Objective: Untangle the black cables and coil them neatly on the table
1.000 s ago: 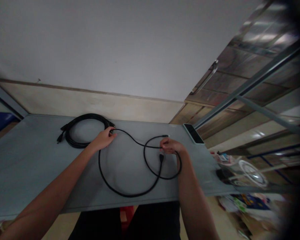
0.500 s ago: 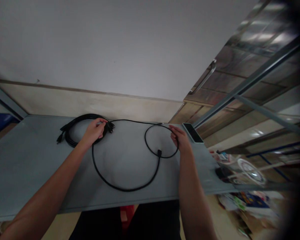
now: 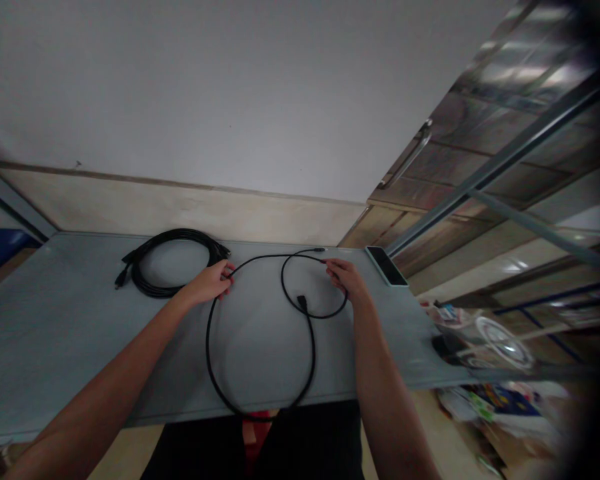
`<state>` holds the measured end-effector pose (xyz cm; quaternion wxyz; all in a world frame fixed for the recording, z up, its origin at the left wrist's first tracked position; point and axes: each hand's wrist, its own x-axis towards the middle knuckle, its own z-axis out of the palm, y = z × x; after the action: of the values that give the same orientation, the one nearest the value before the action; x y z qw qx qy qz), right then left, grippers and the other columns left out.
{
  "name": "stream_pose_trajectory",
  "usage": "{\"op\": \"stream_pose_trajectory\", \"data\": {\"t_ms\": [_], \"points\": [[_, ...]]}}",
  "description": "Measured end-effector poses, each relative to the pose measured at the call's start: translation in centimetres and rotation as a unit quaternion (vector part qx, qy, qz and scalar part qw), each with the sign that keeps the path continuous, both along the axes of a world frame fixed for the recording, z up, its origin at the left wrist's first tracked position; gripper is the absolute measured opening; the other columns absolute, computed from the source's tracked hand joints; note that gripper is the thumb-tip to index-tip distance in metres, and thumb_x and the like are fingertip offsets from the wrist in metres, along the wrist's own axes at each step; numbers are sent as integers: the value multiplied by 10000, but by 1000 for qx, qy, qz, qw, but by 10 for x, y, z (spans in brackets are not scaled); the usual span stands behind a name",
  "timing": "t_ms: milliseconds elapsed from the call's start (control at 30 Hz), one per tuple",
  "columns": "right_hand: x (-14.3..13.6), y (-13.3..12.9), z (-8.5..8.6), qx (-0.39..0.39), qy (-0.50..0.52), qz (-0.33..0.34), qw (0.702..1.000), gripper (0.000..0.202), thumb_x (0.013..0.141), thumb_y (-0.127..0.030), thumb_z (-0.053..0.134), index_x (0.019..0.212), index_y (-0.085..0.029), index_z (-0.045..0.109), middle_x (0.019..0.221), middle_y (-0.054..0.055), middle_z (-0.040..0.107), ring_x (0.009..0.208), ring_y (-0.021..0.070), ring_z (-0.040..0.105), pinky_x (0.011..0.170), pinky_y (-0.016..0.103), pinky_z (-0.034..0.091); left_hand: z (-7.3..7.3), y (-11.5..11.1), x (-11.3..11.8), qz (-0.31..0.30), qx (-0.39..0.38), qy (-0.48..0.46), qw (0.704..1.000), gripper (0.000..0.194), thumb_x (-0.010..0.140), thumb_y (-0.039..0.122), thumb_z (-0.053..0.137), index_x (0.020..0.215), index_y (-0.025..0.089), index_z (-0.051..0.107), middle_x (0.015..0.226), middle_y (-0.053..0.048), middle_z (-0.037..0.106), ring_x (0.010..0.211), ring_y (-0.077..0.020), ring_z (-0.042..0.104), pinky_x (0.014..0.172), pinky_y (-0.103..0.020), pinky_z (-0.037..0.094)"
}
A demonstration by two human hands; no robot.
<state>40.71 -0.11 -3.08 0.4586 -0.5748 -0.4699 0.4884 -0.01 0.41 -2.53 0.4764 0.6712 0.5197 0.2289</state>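
Note:
A thin black cable (image 3: 313, 347) runs between my hands in two loops, a large one dipping over the table's front edge and a smaller one on the right. My left hand (image 3: 214, 283) is closed on the cable near the left of the large loop. My right hand (image 3: 345, 275) pinches it at the top of the small loop. One dark plug (image 3: 302, 303) of the cable points up inside the small loop; its other end (image 3: 320, 250) lies near the back edge. Beyond my left hand rests a coiled bundle of black cables (image 3: 145, 280) with several plugs.
The grey table (image 3: 70, 333) stands against a wall (image 3: 205, 100). A phone (image 3: 386, 265) lies at its back right. To the right are a metal frame (image 3: 500, 163), a clear container (image 3: 503, 343) and clutter on the floor. A red stool (image 3: 253, 440) shows between the legs.
My left hand has moved right and toward me, off the coiled bundle, along with the cable. The right hand has shifted slightly left. The large loop now hangs lower, past the front edge.

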Motion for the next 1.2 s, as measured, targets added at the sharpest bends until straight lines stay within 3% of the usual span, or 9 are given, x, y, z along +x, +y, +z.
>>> {"op": "stream_pose_trajectory", "data": {"t_ms": [133, 300, 433, 533, 633, 800, 900, 1000, 1200], "points": [[3, -1, -2, -90, 21, 140, 986, 405, 731, -384, 771, 1031, -118, 711, 540, -80, 392, 387, 40, 271, 339, 199, 152, -9, 3, 5, 35, 85, 58, 994, 506, 851, 287, 556, 1327, 117, 562, 966, -126, 729, 736, -205, 680, 671, -311, 523], [12, -12, -1, -166, 66, 316, 932, 354, 710, -340, 780, 962, -97, 729, 486, -102, 343, 355, 31, 223, 337, 192, 133, -8, 8, 2, 7, 123, 30, 992, 429, 888, 401, 542, 1200, 141, 679, 1184, -140, 710, 1054, -270, 671, 896, -368, 518], [17, -19, 10, 37, 196, 147, 969, 442, 752, -279, 694, 1187, -204, 672, 646, -47, 513, 386, 37, 219, 323, 189, 193, 0, 6, 3, 17, 119, 7, 993, 403, 891, 390, 527, 1154, 144, 709, 1028, -122, 742, 903, -253, 692, 804, -356, 531], [20, -14, 18, 165, 247, 3, 955, 483, 757, -239, 653, 1238, -270, 633, 986, 33, 650, 478, 54, 343, 392, 193, 355, 9, 3, 4, 30, 94, -10, 995, 441, 901, 397, 502, 1211, 146, 688, 779, -72, 711, 683, -209, 650, 657, -318, 511], [26, -6, 15, 165, 228, -58, 958, 402, 719, -210, 690, 1119, -245, 670, 1024, 41, 680, 481, 41, 355, 425, 193, 386, 18, 4, 0, 67, 114, -15, 991, 415, 882, 380, 529, 1188, 152, 693, 740, -54, 681, 674, -195, 618, 639, -296, 488], [31, -2, -1, 51, 59, -94, 992, 315, 687, -317, 807, 936, -162, 691, 660, -1, 617, 388, 28, 312, 332, 196, 201, 29, 9, -14, 65, 124, 7, 990, 334, 882, 352, 515, 1086, 163, 700, 731, -46, 662, 679, -193, 605, 617, -280, 470], [27, -5, 0, 16, 52, -47, 997, 397, 714, -396, 804, 1007, -154, 688, 510, -84, 417, 363, 31, 260, 332, 190, 161, 28, 9, -16, 37, 164, 69, 983, 294, 868, 288, 534, 1079, 168, 701, 917, -89, 720, 867, -235, 657, 773, -319, 499], [24, -11, 6, -73, 62, 71, 993, 418, 747, -394, 790, 1058, -134, 688, 502, -120, 298, 358, 18, 181, 329, 180, 121, 24, 7, -14, 43, 192, 120, 973, 345, 878, 249, 520, 1180, 160, 661, 1108, -129, 712, 1009, -260, 659, 890, -351, 486], [28, -18, 10, -227, 63, 302, 924, 322, 752, -326, 785, 971, -100, 718, 471, -137, 227, 351, 9, 116, 321, 167, 72, 18, 4, -8, 52, 166, 127, 977, 541, 883, 370, 581, 1363, 127, 526, 1032, -133, 708, 938, -266, 666, 854, -370, 492]]}}
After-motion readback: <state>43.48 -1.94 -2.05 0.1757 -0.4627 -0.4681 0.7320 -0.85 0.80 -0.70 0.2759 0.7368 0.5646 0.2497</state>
